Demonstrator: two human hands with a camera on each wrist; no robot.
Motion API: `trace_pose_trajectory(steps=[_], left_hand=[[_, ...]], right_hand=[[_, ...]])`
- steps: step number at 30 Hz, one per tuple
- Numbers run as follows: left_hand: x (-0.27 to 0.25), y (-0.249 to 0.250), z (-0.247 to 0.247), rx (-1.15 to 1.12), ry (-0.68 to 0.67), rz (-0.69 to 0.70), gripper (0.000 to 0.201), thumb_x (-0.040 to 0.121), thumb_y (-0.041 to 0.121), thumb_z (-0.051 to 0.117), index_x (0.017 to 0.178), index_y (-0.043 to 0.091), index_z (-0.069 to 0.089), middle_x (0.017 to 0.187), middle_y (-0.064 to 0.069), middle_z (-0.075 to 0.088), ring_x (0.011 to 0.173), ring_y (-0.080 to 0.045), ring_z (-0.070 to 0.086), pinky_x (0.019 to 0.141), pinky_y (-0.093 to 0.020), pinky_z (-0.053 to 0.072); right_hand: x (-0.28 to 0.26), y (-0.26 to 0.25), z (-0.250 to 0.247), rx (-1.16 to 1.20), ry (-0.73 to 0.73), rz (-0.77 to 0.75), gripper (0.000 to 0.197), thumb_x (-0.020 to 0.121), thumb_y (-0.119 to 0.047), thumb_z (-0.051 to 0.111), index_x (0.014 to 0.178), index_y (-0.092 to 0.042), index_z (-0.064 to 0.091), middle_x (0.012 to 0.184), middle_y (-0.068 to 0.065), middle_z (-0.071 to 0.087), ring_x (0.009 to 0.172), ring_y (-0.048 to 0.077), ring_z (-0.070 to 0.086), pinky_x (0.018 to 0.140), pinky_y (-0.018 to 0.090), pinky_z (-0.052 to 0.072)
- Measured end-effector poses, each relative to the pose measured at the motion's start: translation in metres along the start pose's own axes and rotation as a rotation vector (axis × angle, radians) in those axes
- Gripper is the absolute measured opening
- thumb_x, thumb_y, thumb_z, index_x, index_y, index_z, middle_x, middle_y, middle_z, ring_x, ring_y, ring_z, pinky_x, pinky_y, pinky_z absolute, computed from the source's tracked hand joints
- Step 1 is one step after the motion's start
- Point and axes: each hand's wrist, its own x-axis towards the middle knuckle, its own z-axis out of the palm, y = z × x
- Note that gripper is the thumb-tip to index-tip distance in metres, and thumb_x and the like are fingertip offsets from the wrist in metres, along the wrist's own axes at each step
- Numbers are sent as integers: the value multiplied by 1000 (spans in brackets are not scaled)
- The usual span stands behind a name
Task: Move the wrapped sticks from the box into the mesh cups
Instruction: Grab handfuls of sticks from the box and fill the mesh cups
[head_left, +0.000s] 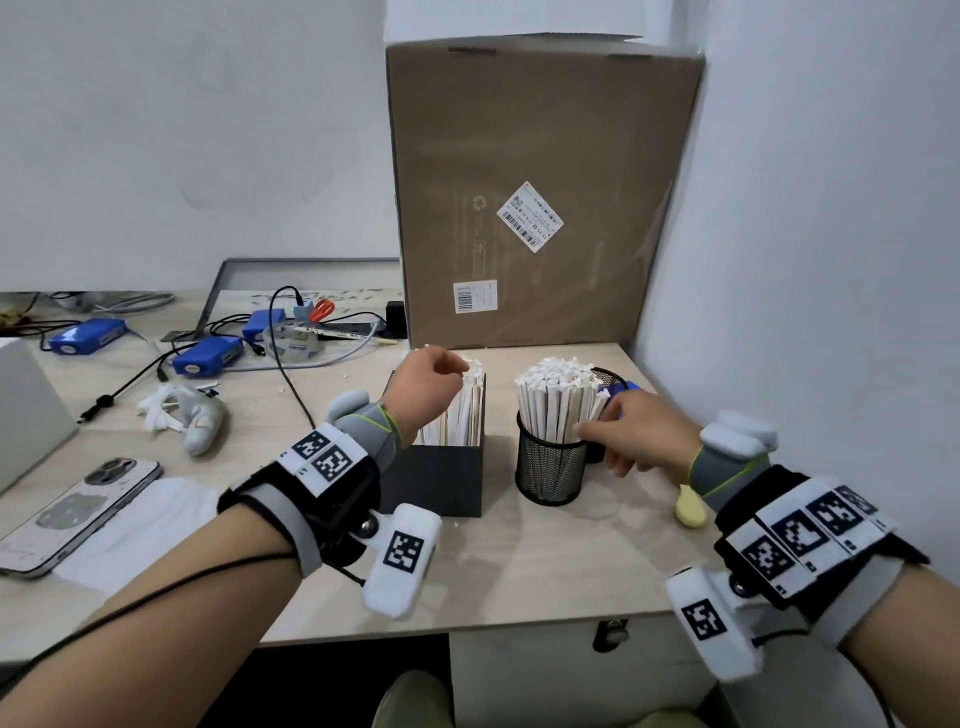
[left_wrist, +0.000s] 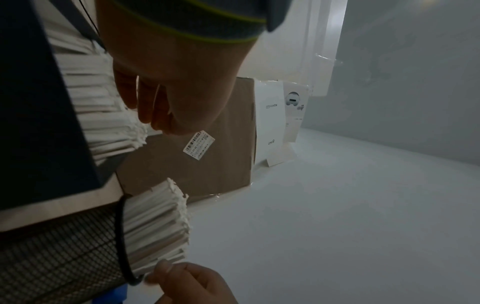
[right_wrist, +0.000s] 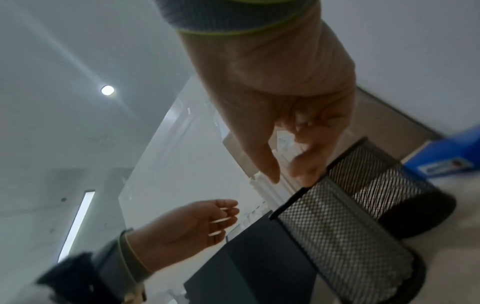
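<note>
The left hand (head_left: 431, 376) curls its fingers over the wrapped sticks (head_left: 460, 413) in the black box (head_left: 441, 475), its grasp hidden. The right hand (head_left: 631, 434), loosely curled and empty, touches the full mesh cup (head_left: 550, 470) beside the box. Better to pinch a few tops and lift them straight up.

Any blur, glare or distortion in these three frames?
Head view: sharp, evenly lit, wide-angle bending of the cardboard box. Left wrist view: dim, left hand backlit, black box dark. Right wrist view: motion-blurred mesh cup, ceiling light glaring.

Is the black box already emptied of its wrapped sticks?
No, the black box still holds a row of wrapped sticks standing inside it.
</note>
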Motion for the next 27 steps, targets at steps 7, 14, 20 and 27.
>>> trace_pose_trajectory(steps=[7,14,20,27], left_hand=[[-4,-21,-9,114,-32,-76,19,84,3,51,91,13,65,84,-1,59,81,-19,52,65,-23,39],[-6,-33,-20,151,-20,-98,19,83,3,50,91,13,64,91,-6,60,82,-22,55,66,-25,42],[0,-37,-38,214,136,-90,32,81,4,54,113,9,59,112,-11,62,100,-26,59,80,-32,48],[-3,-45,-35,405,-118,-330,32,91,7,45,121,-4,46,123,-23,54,112,-38,53,82,-36,43]], right_hand=[[15,-12,19,254,-127,102,21,93,-14,52,73,-6,53,67,15,66,38,8,60,37,14,44],[31,-18,34,417,6,59,13,90,-12,57,77,-9,55,76,13,65,68,22,68,60,29,57],[19,-38,38,273,36,-40,28,93,-17,51,66,-9,54,74,15,70,54,19,64,40,18,44],[23,-79,68,75,-125,-89,40,94,-34,49,80,1,65,65,14,70,47,20,61,38,17,41]])
